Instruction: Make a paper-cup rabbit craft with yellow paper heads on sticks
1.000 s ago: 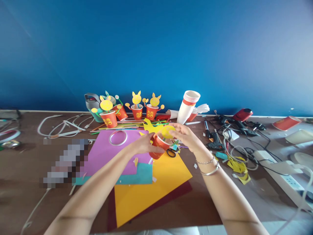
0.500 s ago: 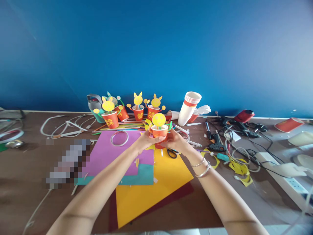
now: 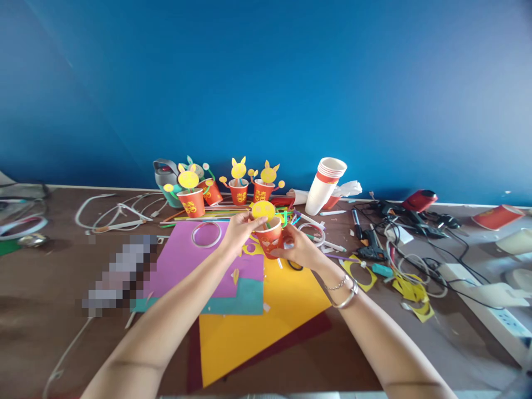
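An orange-red paper cup (image 3: 270, 239) is held above the coloured paper sheets, tilted slightly. My right hand (image 3: 300, 248) is closed on the cup's right side and lower wall. A yellow paper face (image 3: 263, 210) stands up from the cup's mouth on a stick or straw. My left hand (image 3: 240, 231) is closed in a pinch at the face's lower left edge, beside the cup rim; its fingertips are partly hidden. A green bent straw (image 3: 285, 217) sticks out at the cup's right.
Several finished cups with yellow animal heads (image 3: 239, 191) line the wall. Behind my hands stands a stack of paper cups (image 3: 326, 185). Glue gun (image 3: 372, 252), cables and a power strip (image 3: 494, 313) lie right. A tape ring (image 3: 206, 235) rests on purple paper (image 3: 178, 271).
My left hand has shifted from the cup's wall up to the paper face. The cup has tilted and more of its front shows. My right hand still holds it.
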{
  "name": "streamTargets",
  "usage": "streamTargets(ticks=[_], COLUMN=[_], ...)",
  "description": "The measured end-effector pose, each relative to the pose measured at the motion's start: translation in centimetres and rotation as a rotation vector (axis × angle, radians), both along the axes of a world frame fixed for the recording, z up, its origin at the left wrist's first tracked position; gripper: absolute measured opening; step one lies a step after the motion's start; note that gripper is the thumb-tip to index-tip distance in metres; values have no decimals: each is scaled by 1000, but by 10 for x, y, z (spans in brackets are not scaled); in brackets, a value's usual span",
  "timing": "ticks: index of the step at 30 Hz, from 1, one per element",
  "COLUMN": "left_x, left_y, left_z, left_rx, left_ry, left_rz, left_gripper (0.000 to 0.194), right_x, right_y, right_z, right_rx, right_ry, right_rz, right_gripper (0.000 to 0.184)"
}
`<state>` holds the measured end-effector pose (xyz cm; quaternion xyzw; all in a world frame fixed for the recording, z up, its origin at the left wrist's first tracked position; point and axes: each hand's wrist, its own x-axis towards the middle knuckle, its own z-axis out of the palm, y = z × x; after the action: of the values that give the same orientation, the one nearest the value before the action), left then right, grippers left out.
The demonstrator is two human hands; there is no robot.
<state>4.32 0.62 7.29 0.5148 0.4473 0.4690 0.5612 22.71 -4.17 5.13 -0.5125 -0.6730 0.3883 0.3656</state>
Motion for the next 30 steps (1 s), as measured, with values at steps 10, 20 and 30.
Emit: streamTargets(ticks=[10, 20, 30], left_x=[4, 6, 8], left_y=[-3, -8, -7], left_z=[1, 6, -6], left_rx=[33, -40, 97], left_ry=[-158, -81, -172], left_rz=[-12, 23, 38], left_gripper=[43, 43, 36], right_x=[-1, -1, 0], right_y=[2, 0, 2], right_z=[0, -4, -14], right_rx=[-37, 21, 41], right_ry=[69, 50, 32], right_rz=[2, 5, 5], right_gripper=[49, 46, 46])
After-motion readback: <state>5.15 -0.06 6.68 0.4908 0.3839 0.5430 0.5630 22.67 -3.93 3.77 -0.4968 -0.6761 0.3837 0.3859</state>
